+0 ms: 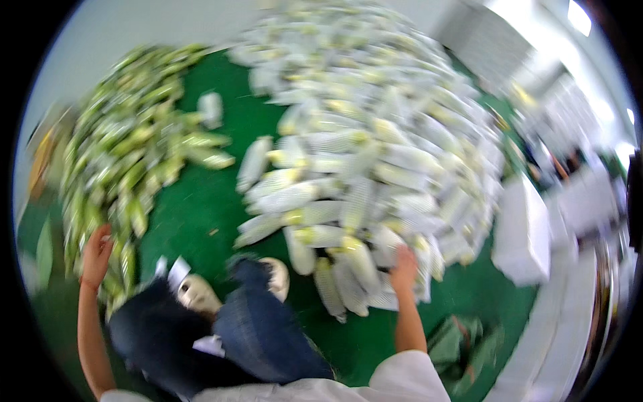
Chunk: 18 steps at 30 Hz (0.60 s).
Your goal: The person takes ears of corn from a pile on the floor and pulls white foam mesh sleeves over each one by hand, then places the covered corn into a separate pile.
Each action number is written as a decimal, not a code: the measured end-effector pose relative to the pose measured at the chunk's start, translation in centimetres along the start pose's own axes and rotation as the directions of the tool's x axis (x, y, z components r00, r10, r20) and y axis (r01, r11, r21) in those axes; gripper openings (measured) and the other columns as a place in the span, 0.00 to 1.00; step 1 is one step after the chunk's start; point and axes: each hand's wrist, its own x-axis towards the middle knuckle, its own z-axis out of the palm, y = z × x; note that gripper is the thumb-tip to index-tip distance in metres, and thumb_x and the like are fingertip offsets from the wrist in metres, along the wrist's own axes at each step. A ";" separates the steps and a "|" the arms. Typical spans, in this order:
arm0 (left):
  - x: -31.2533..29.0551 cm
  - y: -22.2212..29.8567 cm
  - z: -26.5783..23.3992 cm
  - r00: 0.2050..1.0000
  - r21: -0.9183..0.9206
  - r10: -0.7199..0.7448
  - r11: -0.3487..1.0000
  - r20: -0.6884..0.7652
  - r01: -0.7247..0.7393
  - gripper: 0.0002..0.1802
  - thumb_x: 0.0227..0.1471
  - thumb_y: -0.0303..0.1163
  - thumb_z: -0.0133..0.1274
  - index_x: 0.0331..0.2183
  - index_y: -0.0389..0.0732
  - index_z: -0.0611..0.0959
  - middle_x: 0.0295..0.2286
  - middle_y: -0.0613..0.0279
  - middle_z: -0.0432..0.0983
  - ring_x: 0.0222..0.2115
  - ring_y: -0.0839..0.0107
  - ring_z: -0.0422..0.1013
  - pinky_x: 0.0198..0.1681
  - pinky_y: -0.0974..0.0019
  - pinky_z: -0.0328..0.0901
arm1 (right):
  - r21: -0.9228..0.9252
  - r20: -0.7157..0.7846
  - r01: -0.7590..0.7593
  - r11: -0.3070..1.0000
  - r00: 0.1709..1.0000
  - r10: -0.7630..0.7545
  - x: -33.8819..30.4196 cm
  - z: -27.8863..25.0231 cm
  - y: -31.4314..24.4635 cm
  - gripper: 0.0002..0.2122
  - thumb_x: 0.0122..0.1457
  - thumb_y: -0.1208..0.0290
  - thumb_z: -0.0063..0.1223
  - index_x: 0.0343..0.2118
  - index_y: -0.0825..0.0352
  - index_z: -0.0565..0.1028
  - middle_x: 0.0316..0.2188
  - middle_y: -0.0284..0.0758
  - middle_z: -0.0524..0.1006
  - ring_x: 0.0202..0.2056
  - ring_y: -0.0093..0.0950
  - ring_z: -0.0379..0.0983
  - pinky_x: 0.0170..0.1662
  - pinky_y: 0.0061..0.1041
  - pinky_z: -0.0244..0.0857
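My left hand (98, 253), fingers stretched out, is at the near edge of a heap of long green ears of corn (134, 137), some with a clear plastic shine. Nothing shows in that hand. On the other side, my right hand (404, 269) reaches down to the near edge of a large pile of white net-sleeved ears (375, 154) with yellowish ends. Its fingertips blur against a white sleeve (386, 244), so I cannot tell whether they grip it. A few sleeved ears (328, 288) lie just left of that hand.
My bent legs (261, 321) and light shoes (199, 293) are between the heaps on the green floor (194, 208). White boxes (522, 231) stand at the right. A crumpled green sack (462, 345) lies near my right arm. A pale wall (161, 27) rises behind.
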 end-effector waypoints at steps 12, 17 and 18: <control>-48.2 -3.9 16.6 0.337 -0.571 -0.922 0.384 -0.192 0.726 0.14 0.49 0.34 0.53 0.37 0.37 0.80 0.28 0.59 0.79 0.25 0.73 0.74 0.32 0.69 0.68 | 0.095 -0.052 0.275 0.957 0.961 -0.271 1.2 -6.1 -4.2 0.31 0.59 0.50 0.42 0.62 0.60 0.52 0.59 0.48 0.58 0.58 0.46 0.56 0.60 0.43 0.50; -48.5 -1.5 18.0 0.359 -0.439 -0.929 0.362 -0.093 0.822 0.16 0.50 0.37 0.53 0.40 0.39 0.80 0.34 0.56 0.79 0.36 0.66 0.75 0.42 0.66 0.68 | 0.602 -0.184 0.442 0.665 0.887 -0.424 8.1 -2.9 -11.2 0.25 0.54 0.63 0.50 0.55 0.68 0.64 0.53 0.48 0.65 0.53 0.44 0.62 0.58 0.40 0.52; -46.9 -2.5 17.8 0.381 -0.453 -0.917 0.393 -0.123 0.800 0.17 0.50 0.38 0.53 0.41 0.40 0.79 0.34 0.56 0.79 0.36 0.66 0.75 0.41 0.66 0.68 | 0.617 -0.177 0.455 0.642 0.875 -0.450 9.0 -2.8 -12.8 0.24 0.54 0.64 0.50 0.54 0.68 0.65 0.53 0.47 0.65 0.53 0.44 0.62 0.57 0.40 0.53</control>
